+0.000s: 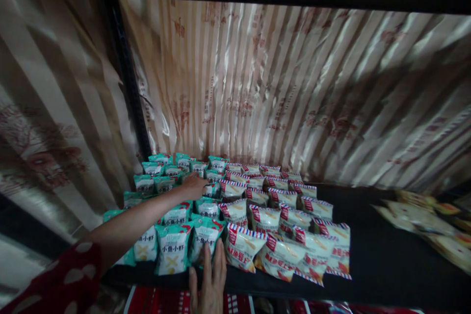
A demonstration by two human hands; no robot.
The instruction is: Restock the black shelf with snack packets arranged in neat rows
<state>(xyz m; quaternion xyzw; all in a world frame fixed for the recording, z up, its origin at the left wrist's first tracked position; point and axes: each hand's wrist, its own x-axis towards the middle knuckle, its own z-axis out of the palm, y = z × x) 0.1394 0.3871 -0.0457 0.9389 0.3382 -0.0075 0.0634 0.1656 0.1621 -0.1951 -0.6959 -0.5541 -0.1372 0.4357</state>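
Note:
Rows of teal snack packets (172, 250) lie on the left of a dark shelf (382, 260), with red-and-white striped snack packets (283, 235) beside them to the right. My left hand (194, 186), arm in a red spotted sleeve, reaches to the back rows and rests on a teal packet there; whether it grips it is unclear. My right hand (210, 279) lies flat at the shelf's front edge, fingers together, fingertips touching the front teal packet (204, 240).
A striped, shiny curtain (294, 93) hangs behind and to the left of the shelf. A black upright post (128, 73) stands at the back left. Yellowish packets (427, 221) lie blurred at the far right. Red items sit below the shelf edge.

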